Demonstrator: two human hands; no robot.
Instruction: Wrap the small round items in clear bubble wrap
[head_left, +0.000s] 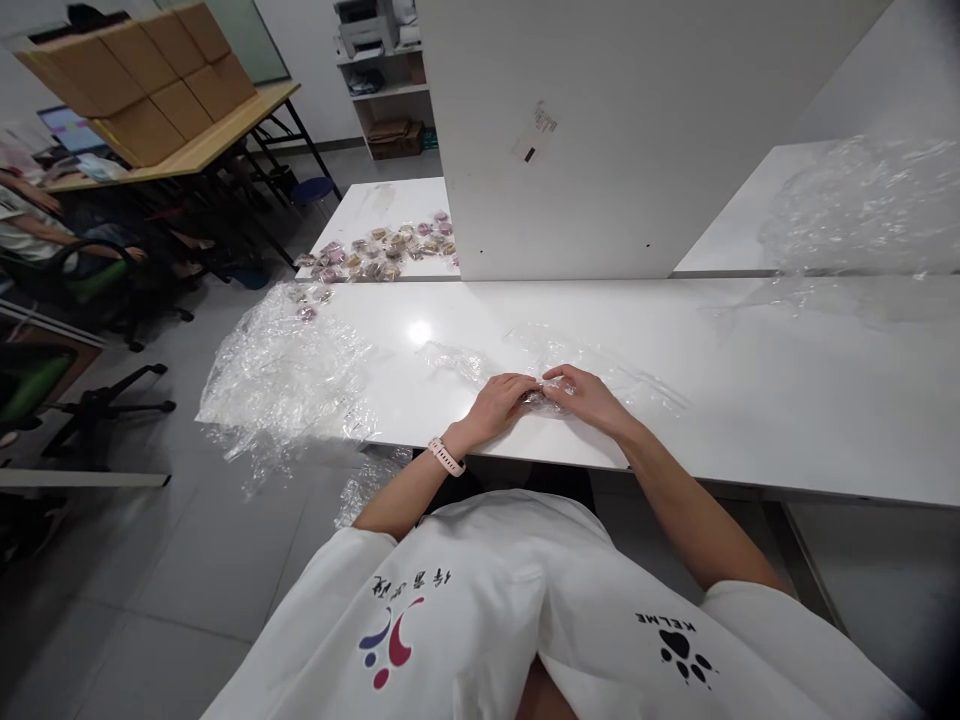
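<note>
Close to the front edge of the white table, both hands are closed on a small plastic-wrapped item (537, 399). It looks dark inside crinkled clear film; what it is stays hidden by the fingers. My left hand (501, 408), with a pale pink band on the wrist, presses in from the left. From the right, my right hand (589, 397) pinches the film with curled thumb and fingers. Loose clear plastic film (566, 350) lies flat just beyond the hands, and another crumpled piece of film (457, 362) is beside it on the left.
A heap of clear plastic (289, 370) hangs over the table's left edge. Several small wrapped pink and brownish items (382, 250) lie at the back left. A tall white panel (600, 140) rises behind the hands. More plastic film (870, 215) is at right. A person (45, 225) sits far left.
</note>
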